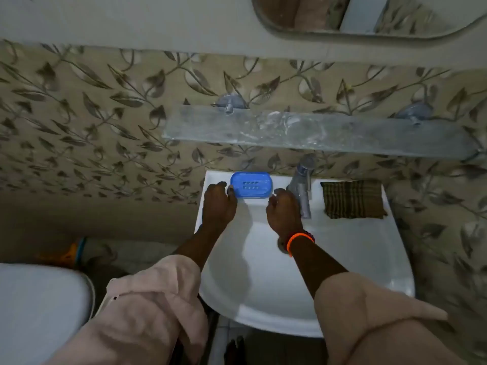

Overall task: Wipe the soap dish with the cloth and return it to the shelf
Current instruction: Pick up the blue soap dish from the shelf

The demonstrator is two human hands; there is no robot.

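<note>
Step in hand: the person is reaching for the blue soap dish [251, 185], which is sitting on the back ledge of the white washbasin [342, 259], left of the tap [301, 185]; by my reading the wiping is not yet begun.
Soap dish: it is lying flat, open side up, with small drain slots showing in its middle and no soap visible in it.
Left hand [218, 204]: it is lying at the dish's left end with its fingers fairly straight, one fingertip touching the dish's left edge; it is gripping nothing as far as I can see.
Right hand [283, 212]: it is hovering just beside the dish's right end, between the dish and the tap, with loosely bent fingers holding nothing; an orange band [299, 242] is sitting on its wrist.
Cloth [353, 198]: the dark striped cloth is lying folded on the ledge to the right of the tap, well apart from the dish, with neither hand on it.
Shelf [316, 134]: the glass shelf is hanging on the leaf-patterned wall above the washbasin, with nothing standing on the stretch directly above the dish.
Next move: it seems to call for one hand closing on the dish and lifting it while the other crosses past the tap to fetch the cloth.
Care needed: the tap is standing between the right hand and the cloth, and the dish may be slippery if wet.
</note>
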